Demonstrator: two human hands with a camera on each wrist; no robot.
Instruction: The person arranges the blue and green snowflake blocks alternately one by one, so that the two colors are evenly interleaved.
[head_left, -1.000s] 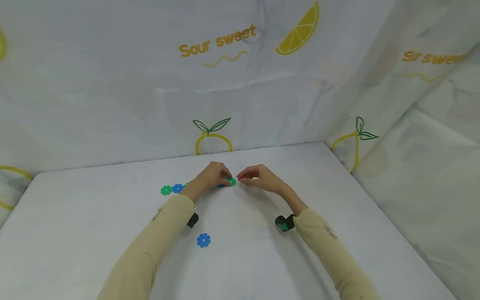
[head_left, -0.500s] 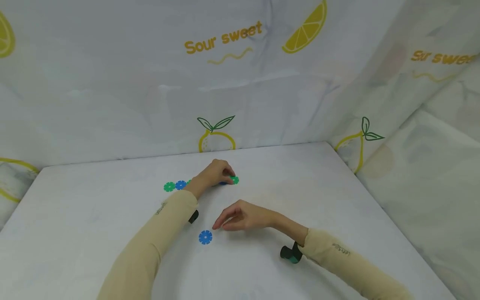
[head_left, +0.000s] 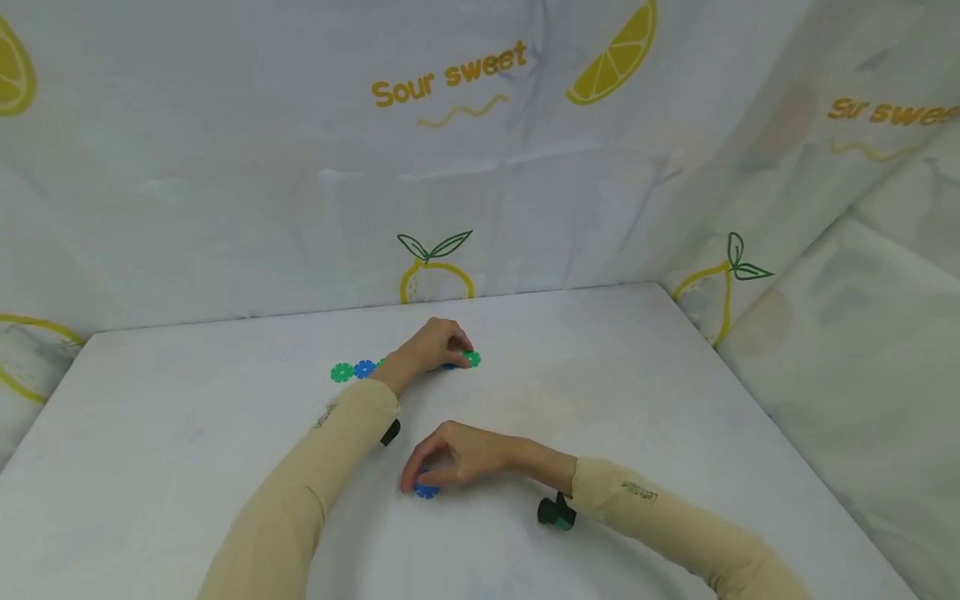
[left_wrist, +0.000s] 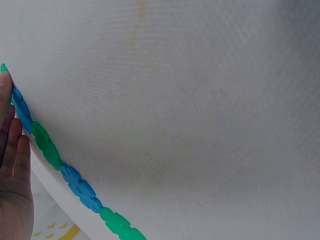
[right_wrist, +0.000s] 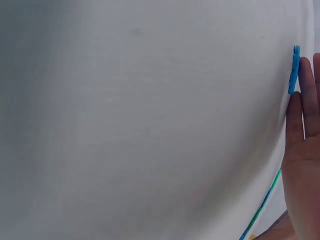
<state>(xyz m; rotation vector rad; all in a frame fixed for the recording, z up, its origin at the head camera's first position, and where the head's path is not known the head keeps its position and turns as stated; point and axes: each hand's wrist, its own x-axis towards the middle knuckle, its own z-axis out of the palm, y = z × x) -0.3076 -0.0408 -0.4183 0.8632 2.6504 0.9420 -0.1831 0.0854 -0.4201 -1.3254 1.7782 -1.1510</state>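
A row of alternating green and blue notched plastic snowflake discs lies flat at the back of the table, with a green disc (head_left: 342, 372) and a blue disc (head_left: 364, 369) at its left end. My left hand (head_left: 437, 343) pinches the green snowflake disc (head_left: 473, 359) at the right end. The left forearm covers part of the row, but the left wrist view shows a middle green disc (left_wrist: 46, 146) and blue disc (left_wrist: 81, 187) joined edge to edge. Closer to me, my right hand (head_left: 461, 454) grips a separate blue snowflake disc (head_left: 426, 492) on the table, thumb and fingertips at its edge.
The white table (head_left: 187, 467) meets a pale lemon-print cloth (head_left: 300, 242) along its back edge, and more cloth hangs at the right side. A dark camera mount (head_left: 557, 512) sits under the right wrist; another shows at the left wrist.
My right hand has left the right end of the row, come down towards me and taken hold of the loose blue disc. My left hand stays at the row's end.
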